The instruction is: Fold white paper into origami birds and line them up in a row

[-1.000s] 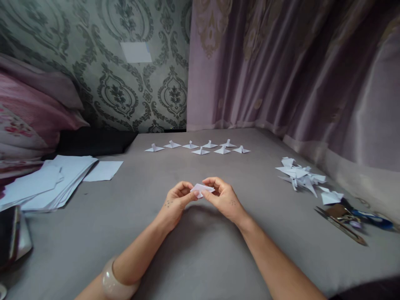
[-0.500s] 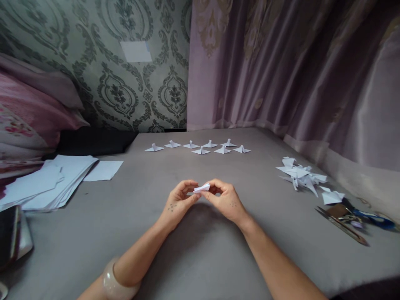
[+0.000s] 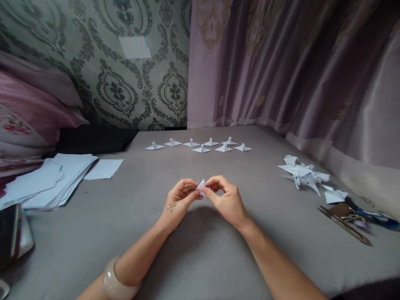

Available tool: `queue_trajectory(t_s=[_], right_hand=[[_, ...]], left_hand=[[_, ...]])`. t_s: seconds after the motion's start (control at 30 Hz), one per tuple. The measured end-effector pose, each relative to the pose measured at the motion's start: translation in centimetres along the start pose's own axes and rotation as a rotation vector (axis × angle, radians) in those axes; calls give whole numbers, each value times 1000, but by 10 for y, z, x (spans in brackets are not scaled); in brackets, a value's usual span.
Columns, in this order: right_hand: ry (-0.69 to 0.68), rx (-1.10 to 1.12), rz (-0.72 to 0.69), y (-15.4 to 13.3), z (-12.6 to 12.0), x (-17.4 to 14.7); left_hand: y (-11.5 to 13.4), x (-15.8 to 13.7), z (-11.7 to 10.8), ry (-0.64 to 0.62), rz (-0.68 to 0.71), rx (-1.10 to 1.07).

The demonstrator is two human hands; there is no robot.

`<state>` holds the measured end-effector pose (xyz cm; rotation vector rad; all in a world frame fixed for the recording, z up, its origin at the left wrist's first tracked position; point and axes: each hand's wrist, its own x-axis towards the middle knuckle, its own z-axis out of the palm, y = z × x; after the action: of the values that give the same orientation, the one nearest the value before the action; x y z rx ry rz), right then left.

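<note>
A small folded white paper piece is pinched between the fingertips of both hands, held above the grey surface. My left hand closes on its left side with thumb and fingers. From the right, my right hand pinches it the same way, fingers curled behind it and partly hidden. The folded piece points upward, with a narrow tip on top. Beyond the hands stand several folded paper figures in two loose rows, each with flat wings and a raised middle.
At left lie a stack of white paper sheets, a single sheet and a phone. On the right are a heap of folded papers, a pointed metal tool and a blue-handled item. A curtain hangs behind.
The folded paper has turned from lying nearly flat and slanted to pointing upward between the fingertips. Both hands stay almost in place; the view has shifted slightly.
</note>
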<state>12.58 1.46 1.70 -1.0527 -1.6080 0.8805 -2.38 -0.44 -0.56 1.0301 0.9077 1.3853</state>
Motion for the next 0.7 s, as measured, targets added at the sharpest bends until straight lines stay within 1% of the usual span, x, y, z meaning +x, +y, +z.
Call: queue_trajectory(t_s=[0.13,0.3,0.57,0.7], right_hand=[[-24,-8,-21,-3,-1,0],[-42,-17,-24,-5,-1,0],[-47,14,11,-6,3,-2],[-15,45,68,0,4,-2]], left_hand=[[-3,0,-1,-15,-6,9],[-2,0,-1,0,-27,23],[0,0,1,-5,-89,-12],[0,-1,2,-3,-56,25]])
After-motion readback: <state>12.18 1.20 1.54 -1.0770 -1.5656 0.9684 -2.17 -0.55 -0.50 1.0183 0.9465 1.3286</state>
